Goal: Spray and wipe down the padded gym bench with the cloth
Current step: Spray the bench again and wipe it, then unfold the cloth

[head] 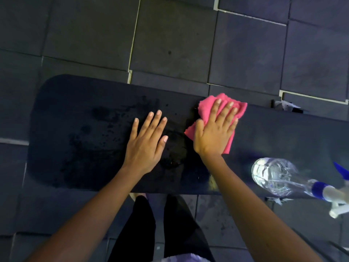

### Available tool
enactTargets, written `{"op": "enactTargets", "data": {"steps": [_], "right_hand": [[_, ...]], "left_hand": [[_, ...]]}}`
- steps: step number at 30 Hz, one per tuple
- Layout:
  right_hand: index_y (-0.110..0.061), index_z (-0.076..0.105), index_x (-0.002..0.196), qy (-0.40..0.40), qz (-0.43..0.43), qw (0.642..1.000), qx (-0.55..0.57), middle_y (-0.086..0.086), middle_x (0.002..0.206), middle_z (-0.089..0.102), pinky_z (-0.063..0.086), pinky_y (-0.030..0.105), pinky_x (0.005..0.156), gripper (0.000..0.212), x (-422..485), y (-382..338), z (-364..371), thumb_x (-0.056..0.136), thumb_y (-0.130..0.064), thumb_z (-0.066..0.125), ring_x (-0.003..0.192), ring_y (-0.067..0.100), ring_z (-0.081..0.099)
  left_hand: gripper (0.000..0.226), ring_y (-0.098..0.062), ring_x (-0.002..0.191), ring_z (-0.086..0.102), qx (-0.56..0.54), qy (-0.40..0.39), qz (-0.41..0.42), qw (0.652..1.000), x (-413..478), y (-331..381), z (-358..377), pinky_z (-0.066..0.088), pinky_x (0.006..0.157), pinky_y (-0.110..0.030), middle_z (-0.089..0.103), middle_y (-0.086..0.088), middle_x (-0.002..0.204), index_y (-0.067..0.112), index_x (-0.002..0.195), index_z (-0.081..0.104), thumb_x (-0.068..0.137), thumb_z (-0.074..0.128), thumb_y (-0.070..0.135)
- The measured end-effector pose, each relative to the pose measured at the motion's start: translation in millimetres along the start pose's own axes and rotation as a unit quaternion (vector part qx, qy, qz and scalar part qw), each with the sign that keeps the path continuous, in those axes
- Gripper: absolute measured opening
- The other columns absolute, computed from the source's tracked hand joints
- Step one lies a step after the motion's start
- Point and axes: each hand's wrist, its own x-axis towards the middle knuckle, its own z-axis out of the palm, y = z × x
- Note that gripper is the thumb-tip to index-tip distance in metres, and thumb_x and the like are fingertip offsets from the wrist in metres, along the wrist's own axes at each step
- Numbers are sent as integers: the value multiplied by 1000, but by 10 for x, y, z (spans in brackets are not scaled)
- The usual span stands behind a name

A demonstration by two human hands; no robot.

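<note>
Pressing down with straight fingers, the right hand [214, 132] is being held flat on the pink cloth [217, 120], which is being kept bunched against the padded bench [85, 129] near its middle. The left hand [146, 142] is being rested palm-down, fingers spread, directly on the dark pad just beside the cloth. Wet blotches are being shown across the pad's left half. A clear spray bottle [283, 176] is lying on the bench's right part.

The left hand [145, 142] lies flat on the wet black gym bench [85, 129]. Beside it the right hand [213, 133] presses a pink cloth [238, 108]. A clear spray bottle [273, 174] rests further right.
</note>
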Motion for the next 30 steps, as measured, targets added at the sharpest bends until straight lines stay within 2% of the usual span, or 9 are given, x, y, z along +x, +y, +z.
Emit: {"op": "enactTargets", "data": {"steps": [8, 10, 12, 14, 17, 20, 21, 23, 30], "right_hand": [[-5, 23, 153, -11, -174, 970, 168, 16, 162, 16, 5, 45, 124, 69, -151, -426, -32, 93, -38, 16, 152, 31, 7], [-4, 49, 141, -24, -118, 918, 379, 13, 154, 38, 28, 37, 118, 56, -122, -379, -211, 92, -24, 30, 144, 27, 34], [-20, 74, 104, -8, 1, 852, 523, -5, 119, 70, 46, 15, 85, 40, -91, -279, -439, 81, -19, 41, 104, 8, 65], [-34, 73, 65, 66, 132, 825, 545, -19, 68, 66, 40, 22, 61, 29, -10, -49, -622, 68, -30, 45, 65, 1, 53], [-25, 71, 63, 154, 226, 797, 538, -16, 61, 56, 35, 29, 60, 27, 59, 357, -739, 69, -29, 45, 66, 7, 47], [-10, 64, 122, 107, 140, 879, 443, -3, 110, 64, 34, 27, 94, 55, 63, 495, -531, 78, -28, 38, 106, 6, 55], [-13, 47, 142, 63, 97, 936, 331, 0, 140, 50, 20, 39, 111, 64, 47, 507, -399, 82, -30, 32, 135, 16, 39], [-26, 18, 155, 8, 42, 994, 103, 3, 164, 10, -4, 60, 115, 68, 38, 452, -169, 88, -35, 24, 150, 35, -1], [-23, 10, 156, 32, 82, 995, 55, 16, 164, 2, 0, 53, 121, 77, 38, 82, -2, 84, -48, 10, 149, 42, -4]], "left_hand": [[54, -19, 148, 13, -22, -2, -28, 999, -124, -249, -166, 9, 120, -49, 22, -3, 158, 13, 148, 32, 100, 27, 39], [56, -18, 148, 13, -19, -13, -21, 1000, -157, -270, -197, 9, 120, -49, 21, -3, 158, 13, 148, 32, 100, 25, 40], [57, -18, 148, 10, -22, -26, -14, 999, -158, -279, -208, 10, 121, -49, 19, -3, 159, 13, 148, 30, 100, 23, 42], [58, -17, 149, 8, -28, -33, -10, 999, -132, -277, -202, 8, 121, -48, 16, -3, 160, 13, 149, 29, 100, 21, 44], [58, -18, 148, 10, -43, -22, -17, 999, -97, -249, -182, 8, 120, -50, 19, -5, 159, 12, 148, 31, 100, 22, 43], [58, -18, 148, 10, -46, -14, -22, 999, -108, -231, -145, 7, 120, -51, 18, -5, 159, 12, 149, 29, 100, 23, 43], [58, -18, 148, 9, -44, -14, -23, 999, -115, -235, -132, 7, 120, -51, 18, -4, 159, 13, 149, 28, 100, 23, 43], [57, -18, 148, 9, -38, -14, -21, 999, -126, -254, -109, 7, 120, -51, 16, -4, 160, 13, 150, 26, 100, 23, 42], [57, -18, 149, 9, -9, 1, -11, 1000, -145, -275, -22, 9, 120, -50, 15, -5, 160, 13, 151, 23, 101, 25, 42]]}}
